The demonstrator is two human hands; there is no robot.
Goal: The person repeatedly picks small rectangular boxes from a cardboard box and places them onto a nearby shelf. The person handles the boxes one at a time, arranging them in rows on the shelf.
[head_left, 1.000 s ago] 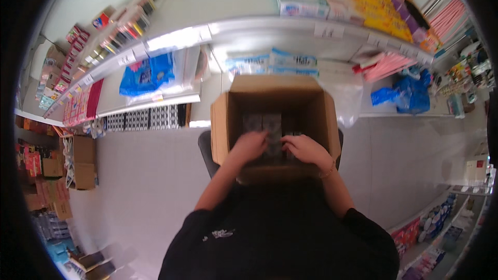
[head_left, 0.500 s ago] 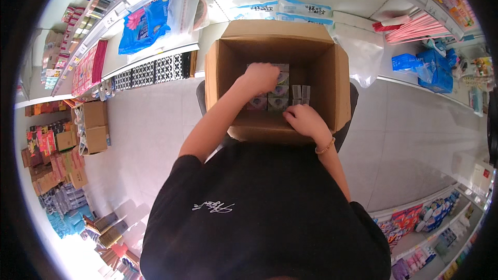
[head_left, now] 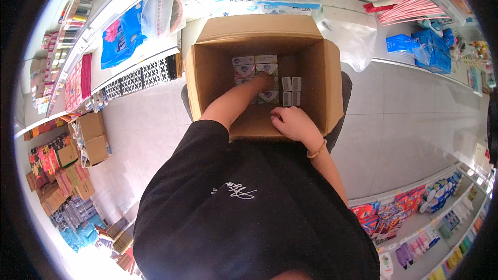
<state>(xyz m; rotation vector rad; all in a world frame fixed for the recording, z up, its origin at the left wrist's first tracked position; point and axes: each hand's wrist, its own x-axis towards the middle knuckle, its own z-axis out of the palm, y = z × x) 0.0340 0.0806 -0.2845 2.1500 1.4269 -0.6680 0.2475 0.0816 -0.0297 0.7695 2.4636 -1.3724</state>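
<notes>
Head view: the small patterned boxes [head_left: 267,59] sit in rows inside the open carton [head_left: 311,59], upper centre. The left hand [head_left: 263,80] is down on them, fingertips hidden, so I can't tell whether they grip. The right hand [head_left: 296,123] is at the carton's near edge, fingers loosely bent and parted, nothing seen between them. These boxes look light, stiffish and easily dented; pinching opposite sides should suit. Pale narrow packs [head_left: 291,84] stand just right, carton walls hem in the reach, and a clear plastic bag [head_left: 358,46] hangs upper right.
</notes>
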